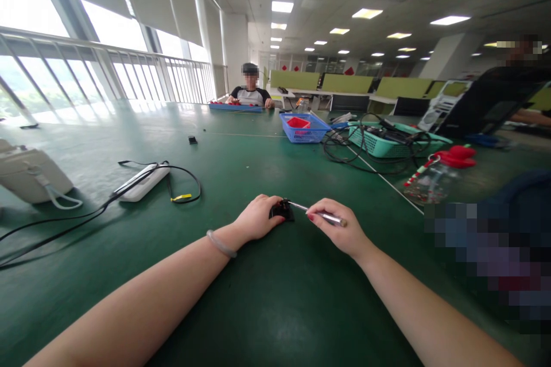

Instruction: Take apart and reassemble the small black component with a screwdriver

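- In a blue lattice basket (305,136), past the hands and slightly right: a smaller red tray (298,123).
- In a teal basket (379,149) farther right: a tangle of black cables (400,136) and dark items too muddled to name, with loops spilling over the left side onto the green table (275,309).
- Near the right side, in front of the teal basket: a clear jar (437,183) under a red lid (458,156), with a red-and-white striped strip slanting beside it; contents too unclear to tell.
- At the far end, before a seated co-worker (252,94): a long, low blue tray (236,108) with small red pieces along it.
- On the left: a beige pouch (34,175) with a loop strap, contents hidden; just right of it, a white device (144,183) with a black strap across.
- Pinches a small black part (282,214) on the tabletop, straight ahead, between thumb and fingers of the left hand (256,218); cannot tell its long axis, partly covered by fingers.
- Grips a slim silver tool (334,219) in the fingertips of the right hand (350,238), with the other fingers curled.
- Points the tool's tip leftward and slightly away, at the black part's far edge; runs its long axis sideways, blunt end right and a little nearer.
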A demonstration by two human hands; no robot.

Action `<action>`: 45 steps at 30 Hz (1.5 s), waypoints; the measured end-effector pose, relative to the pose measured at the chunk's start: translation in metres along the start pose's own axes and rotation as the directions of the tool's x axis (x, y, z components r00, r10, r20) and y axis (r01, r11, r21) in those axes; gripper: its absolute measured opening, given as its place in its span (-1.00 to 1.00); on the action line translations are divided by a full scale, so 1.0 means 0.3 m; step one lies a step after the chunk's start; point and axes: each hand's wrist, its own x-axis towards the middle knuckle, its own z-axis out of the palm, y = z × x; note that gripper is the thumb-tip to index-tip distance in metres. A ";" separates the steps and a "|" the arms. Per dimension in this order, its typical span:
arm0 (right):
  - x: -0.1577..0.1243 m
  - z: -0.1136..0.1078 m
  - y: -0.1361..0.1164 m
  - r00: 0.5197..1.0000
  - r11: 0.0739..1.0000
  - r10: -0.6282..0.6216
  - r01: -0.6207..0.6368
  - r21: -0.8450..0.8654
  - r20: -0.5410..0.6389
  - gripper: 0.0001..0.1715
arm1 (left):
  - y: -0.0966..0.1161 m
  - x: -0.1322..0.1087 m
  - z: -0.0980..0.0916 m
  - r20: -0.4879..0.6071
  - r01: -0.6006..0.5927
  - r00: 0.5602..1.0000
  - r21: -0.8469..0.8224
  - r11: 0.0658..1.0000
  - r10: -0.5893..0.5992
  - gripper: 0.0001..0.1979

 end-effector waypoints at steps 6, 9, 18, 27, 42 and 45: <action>0.002 0.004 0.007 0.998 0.998 -0.056 0.057 -0.014 0.026 -0.90 | 0.000 0.002 0.002 0.003 -0.006 1.000 0.004 1.000 0.006 -0.57; 0.000 0.004 0.008 0.997 0.998 -0.063 0.063 -0.012 0.035 -0.89 | 0.001 0.001 0.002 0.003 0.000 1.000 0.003 1.000 0.000 -0.56; -0.002 0.009 0.006 0.999 1.000 -0.016 0.017 -0.016 0.040 -0.83 | 0.000 0.000 0.006 0.003 0.031 1.000 0.000 1.000 -0.031 -0.48; -0.001 0.010 0.017 0.999 0.997 0.040 -0.042 -0.061 -0.021 -0.79 | -0.002 0.001 0.007 -0.003 0.012 1.000 -0.032 0.999 -0.012 -0.48; 0.003 0.011 0.044 0.980 0.992 0.105 -0.090 0.091 -0.169 -0.76 | 0.012 -0.002 -0.004 0.005 -0.052 0.999 0.023 0.998 0.052 -0.64; 0.004 0.009 0.041 0.981 0.996 0.073 -0.063 0.063 -0.179 -0.77 | 0.015 -0.004 -0.007 0.004 -0.057 0.998 0.026 0.998 0.056 -0.64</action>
